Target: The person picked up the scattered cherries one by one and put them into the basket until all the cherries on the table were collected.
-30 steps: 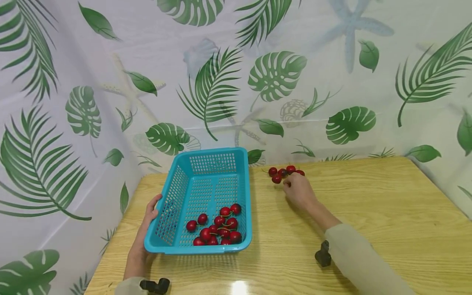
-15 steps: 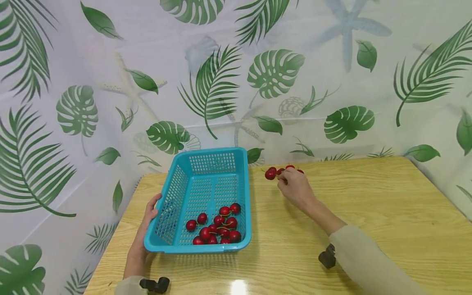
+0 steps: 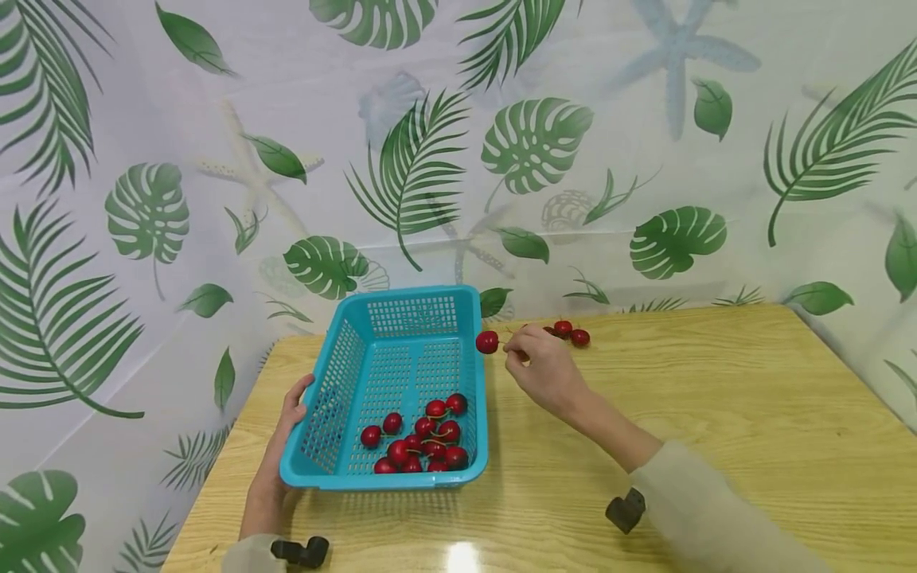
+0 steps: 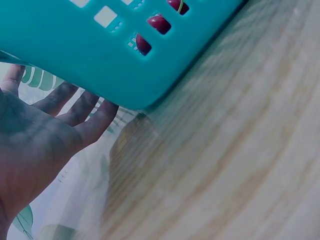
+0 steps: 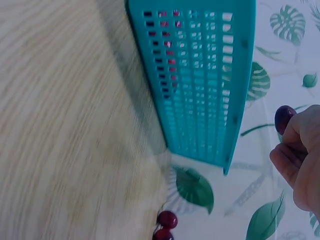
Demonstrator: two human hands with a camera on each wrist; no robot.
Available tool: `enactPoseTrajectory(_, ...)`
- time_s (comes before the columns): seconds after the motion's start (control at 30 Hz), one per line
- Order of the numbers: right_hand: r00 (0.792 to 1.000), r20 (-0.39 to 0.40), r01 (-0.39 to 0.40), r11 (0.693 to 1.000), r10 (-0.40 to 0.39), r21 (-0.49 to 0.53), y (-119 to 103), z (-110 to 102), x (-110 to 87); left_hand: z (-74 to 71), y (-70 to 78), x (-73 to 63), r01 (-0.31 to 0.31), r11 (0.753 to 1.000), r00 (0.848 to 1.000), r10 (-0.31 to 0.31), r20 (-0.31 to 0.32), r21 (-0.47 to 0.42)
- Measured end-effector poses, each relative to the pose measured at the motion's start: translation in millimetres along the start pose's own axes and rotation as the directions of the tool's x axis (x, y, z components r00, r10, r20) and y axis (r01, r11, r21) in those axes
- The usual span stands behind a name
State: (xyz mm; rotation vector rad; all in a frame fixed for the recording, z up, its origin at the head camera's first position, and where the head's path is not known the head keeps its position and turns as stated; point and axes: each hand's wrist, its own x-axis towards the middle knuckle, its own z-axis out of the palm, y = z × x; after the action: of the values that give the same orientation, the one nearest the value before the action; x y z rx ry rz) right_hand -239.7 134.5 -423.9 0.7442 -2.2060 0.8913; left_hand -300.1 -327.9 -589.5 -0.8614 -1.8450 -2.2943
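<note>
In the head view my right hand (image 3: 548, 370) pinches a red cherry (image 3: 487, 342) by its stem, beside the basket's right rim. The right wrist view shows that cherry (image 5: 284, 119) at my fingertips. My left hand (image 3: 282, 434) rests against the left side of a turquoise plastic basket (image 3: 481, 382). Its fingers (image 4: 85, 107) spread fairly straight along the basket's outer wall in the left wrist view. Several cherries (image 3: 398, 453) with green stems lie at the basket's near right end.
More loose cherries (image 3: 563, 329) lie on the wooden table (image 3: 688, 398) near its back edge, partly hidden behind my right hand. A leaf-printed cloth (image 3: 609, 151) hangs behind and to the left of the table.
My right hand has drawn a cherry out of the loose group and carried it left, up to the basket's right rim. The left hand and basket have stayed put.
</note>
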Motion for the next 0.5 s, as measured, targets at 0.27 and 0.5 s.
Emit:
enactPoseTrajectory(0.27, 0.994, -0.01, 0.106, 0.99, -0.105, 0.092, -32.0, 14.9, 2.3, 46.2, 52.1, 0.3, 0.117, 0.989, 0.991, -0.109, -0.083, 0.092)
enactPoseTrajectory(0.5, 0.983, 0.094, 0.148, 0.986, -0.155, 0.078, -58.0, 33.6, -6.4, 89.9, 92.7, -1.7, 0.255, 0.959, 0.956, -0.232, -0.181, 0.12)
